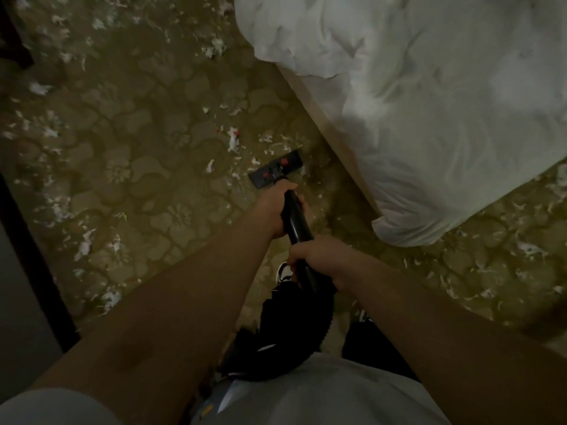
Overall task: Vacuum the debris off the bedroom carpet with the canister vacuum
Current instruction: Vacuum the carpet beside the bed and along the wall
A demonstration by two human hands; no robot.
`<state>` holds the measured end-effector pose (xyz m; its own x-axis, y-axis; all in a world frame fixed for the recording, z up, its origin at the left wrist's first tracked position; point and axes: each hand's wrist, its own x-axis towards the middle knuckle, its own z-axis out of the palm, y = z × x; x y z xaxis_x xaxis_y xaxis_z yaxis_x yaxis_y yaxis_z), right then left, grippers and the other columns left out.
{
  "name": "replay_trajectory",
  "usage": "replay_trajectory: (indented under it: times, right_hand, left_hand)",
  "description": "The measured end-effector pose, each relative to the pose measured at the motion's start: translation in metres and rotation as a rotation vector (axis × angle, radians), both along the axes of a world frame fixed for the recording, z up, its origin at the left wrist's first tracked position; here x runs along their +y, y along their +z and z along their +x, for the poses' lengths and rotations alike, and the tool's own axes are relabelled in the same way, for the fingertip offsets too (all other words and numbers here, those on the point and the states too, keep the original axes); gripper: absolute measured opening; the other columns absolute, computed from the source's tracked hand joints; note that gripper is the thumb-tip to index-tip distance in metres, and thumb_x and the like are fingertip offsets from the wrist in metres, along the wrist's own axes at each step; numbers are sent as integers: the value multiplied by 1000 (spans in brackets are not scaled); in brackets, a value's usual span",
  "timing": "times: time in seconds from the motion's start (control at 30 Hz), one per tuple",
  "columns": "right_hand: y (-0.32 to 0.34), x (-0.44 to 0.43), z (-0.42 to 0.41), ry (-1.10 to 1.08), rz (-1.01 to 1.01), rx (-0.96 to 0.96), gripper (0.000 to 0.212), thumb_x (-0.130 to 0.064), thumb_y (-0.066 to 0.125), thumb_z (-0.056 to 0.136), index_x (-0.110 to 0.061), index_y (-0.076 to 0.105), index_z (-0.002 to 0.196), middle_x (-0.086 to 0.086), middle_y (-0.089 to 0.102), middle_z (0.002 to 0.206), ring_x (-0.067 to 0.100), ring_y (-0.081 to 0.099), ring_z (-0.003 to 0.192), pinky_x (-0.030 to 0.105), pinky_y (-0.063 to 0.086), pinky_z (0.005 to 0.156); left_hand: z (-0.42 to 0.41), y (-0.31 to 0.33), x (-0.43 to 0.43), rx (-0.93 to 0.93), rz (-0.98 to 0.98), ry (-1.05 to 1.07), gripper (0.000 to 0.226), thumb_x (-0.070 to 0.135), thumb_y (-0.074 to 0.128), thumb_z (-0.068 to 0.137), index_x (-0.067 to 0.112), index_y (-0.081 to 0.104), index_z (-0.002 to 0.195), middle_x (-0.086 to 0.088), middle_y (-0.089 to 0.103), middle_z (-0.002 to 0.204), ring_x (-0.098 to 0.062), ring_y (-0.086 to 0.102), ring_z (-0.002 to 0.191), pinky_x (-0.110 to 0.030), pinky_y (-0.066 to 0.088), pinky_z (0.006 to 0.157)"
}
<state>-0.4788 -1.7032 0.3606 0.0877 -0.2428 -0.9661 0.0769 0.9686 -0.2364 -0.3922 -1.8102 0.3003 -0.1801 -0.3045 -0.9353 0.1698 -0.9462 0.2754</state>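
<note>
The black vacuum wand (297, 222) runs from my hands down to a flat black floor head (277, 168) with red marks, resting on the patterned olive carpet (147, 167). My left hand (276, 207) grips the wand lower down, near the head. My right hand (313, 256) grips it higher up, where the ribbed black hose (316, 320) curves back toward my body. White paper-like debris (233, 139) lies just beyond and left of the head, and more scraps are scattered over the carpet.
A bed with a rumpled white duvet (429, 102) fills the upper right; its pale base edge (334, 145) runs diagonally close to the head's right end. A dark strip of furniture or door frame (27, 240) borders the left. More debris (527, 250) lies past the bed's corner.
</note>
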Motion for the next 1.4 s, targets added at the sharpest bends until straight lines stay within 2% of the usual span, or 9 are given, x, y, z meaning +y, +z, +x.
replay_trajectory:
  times: [0.17,0.33,0.4,0.53,0.6,0.8,0.97,1.13,1.4]
  right_hand:
    - [-26,-58,27,53,-52,36,22,-13,76,89,-3,67,106,9,73,72,18,70,58,31,57,59]
    - [-51,-103,47,166,-79,26,52,-26,89,79,-9,65,122,16,75,105,32,75,92,44,65,83]
    - [-56,-108,58,154,-39,-17,53,-24,88,77,-8,64,122,20,74,110,38,75,99,51,64,88]
    - [-67,-108,80,77,-101,47,48,-21,74,69,-4,69,113,18,74,90,32,71,74,42,62,67]
    - [-69,-107,86,87,-133,92,40,-23,71,68,-6,70,105,15,73,80,29,70,67,42,62,66]
    - [-71,-99,92,153,-134,134,35,-20,75,84,-8,65,115,15,74,87,27,73,72,45,65,74]
    - [-63,-75,88,200,-119,142,22,-15,73,88,-8,66,107,11,71,83,20,67,63,28,56,55]
    - [-57,-41,77,231,-109,139,23,-16,74,85,-5,68,104,11,72,75,17,67,55,26,54,52]
    - [-41,43,46,184,-105,105,31,-15,74,82,-1,71,109,13,70,76,24,68,61,35,57,62]
  left_hand:
    - [25,-13,-56,-50,-33,7,10,18,62,95,9,58,93,-4,57,61,-17,51,50,-27,48,52]
    - [57,-33,-101,-116,-103,51,12,21,63,93,9,60,92,-4,57,66,-17,52,51,-27,47,51]
    - [64,-37,-112,-123,-124,55,11,18,61,94,10,58,87,-4,55,64,-18,50,50,-27,47,50]
    - [74,-43,-122,-148,-154,26,13,16,61,92,11,56,81,-4,55,60,-18,50,47,-28,47,50]
    - [80,-47,-122,-154,-146,49,9,15,62,92,10,58,86,-4,56,61,-17,52,47,-28,48,50]
    - [93,-55,-112,-164,-83,85,10,17,60,94,11,57,86,-4,55,63,-17,50,50,-29,48,53]
    - [97,-58,-82,-153,-65,115,21,18,59,95,12,55,76,-3,54,60,-17,49,54,-32,47,60]
    - [93,-50,-48,-156,-41,97,14,17,61,93,13,56,80,-3,55,66,-16,52,54,-29,49,56]
    - [61,-39,34,-155,-15,59,22,15,59,94,13,54,73,-4,54,63,-18,51,50,-31,48,55]
